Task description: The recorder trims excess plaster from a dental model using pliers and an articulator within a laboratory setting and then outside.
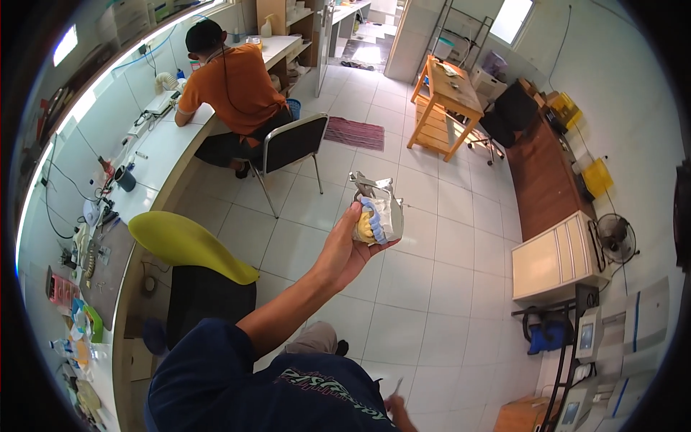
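Note:
My left hand (347, 248) is stretched out in front of me, its fingers wrapped around a dental articulator (374, 183) with a metal frame. Mounted in it is a plaster dental cast (391, 219) in white, with a blue layer and a yellowish row of teeth facing the thumb. The thumb presses on the near side and the fingers support it from below. Low in the view, close to my body, my right hand (396, 407) is closed on a thin, light-coloured tool (399, 386) that points up; its exact kind is too small to make out.
A yellow-green chair (187, 241) stands at my left beside a long workbench (147, 191) cluttered with tools. Farther off, a person in an orange shirt (234, 79) sits at the bench on a black chair (294, 147). A wooden table (453, 90), a drawer cabinet (554, 259) and a fan (616, 236) stand right.

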`<state>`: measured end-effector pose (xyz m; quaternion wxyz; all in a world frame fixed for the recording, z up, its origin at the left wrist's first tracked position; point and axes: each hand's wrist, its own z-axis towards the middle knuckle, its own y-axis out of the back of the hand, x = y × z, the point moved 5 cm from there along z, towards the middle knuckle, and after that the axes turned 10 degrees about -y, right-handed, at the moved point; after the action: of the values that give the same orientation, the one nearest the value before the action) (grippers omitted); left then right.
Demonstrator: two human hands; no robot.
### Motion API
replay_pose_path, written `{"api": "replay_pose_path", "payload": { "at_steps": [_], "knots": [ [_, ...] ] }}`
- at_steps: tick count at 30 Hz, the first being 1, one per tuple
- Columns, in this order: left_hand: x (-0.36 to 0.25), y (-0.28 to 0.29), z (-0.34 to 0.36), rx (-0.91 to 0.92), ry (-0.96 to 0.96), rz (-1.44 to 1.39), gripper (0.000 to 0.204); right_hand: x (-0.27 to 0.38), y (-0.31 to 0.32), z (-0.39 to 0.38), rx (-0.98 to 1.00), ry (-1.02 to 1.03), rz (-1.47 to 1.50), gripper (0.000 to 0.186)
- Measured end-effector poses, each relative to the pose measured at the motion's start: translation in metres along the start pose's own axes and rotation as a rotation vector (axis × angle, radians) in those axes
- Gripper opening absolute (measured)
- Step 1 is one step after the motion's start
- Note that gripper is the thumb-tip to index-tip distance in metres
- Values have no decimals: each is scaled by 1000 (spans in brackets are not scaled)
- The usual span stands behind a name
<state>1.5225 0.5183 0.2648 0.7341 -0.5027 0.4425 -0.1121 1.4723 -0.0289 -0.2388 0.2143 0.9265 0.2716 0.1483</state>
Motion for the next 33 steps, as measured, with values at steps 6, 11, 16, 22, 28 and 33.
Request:
{"api": "replay_pose_path", "payload": {
  "at_steps": [6,11,16,22,28,33],
  "knots": [
    [22,17,125,-15,-119,90,46,472,51,-20,-162,601,-57,22],
    [26,22,253,-2,-207,179,51,637,23,-47,-149,756,-64,22],
    [15,6,389,61,-322,332,85,617,-45,58,-33,541,-276,27],
    [9,32,534,72,-481,625,96,680,-113,41,-68,666,-907,55],
    [17,56,684,79,-615,694,107,843,-134,76,-80,708,-985,57],
    [16,70,818,76,-739,981,114,1031,-157,99,-97,783,-1032,58]
  ]
}}
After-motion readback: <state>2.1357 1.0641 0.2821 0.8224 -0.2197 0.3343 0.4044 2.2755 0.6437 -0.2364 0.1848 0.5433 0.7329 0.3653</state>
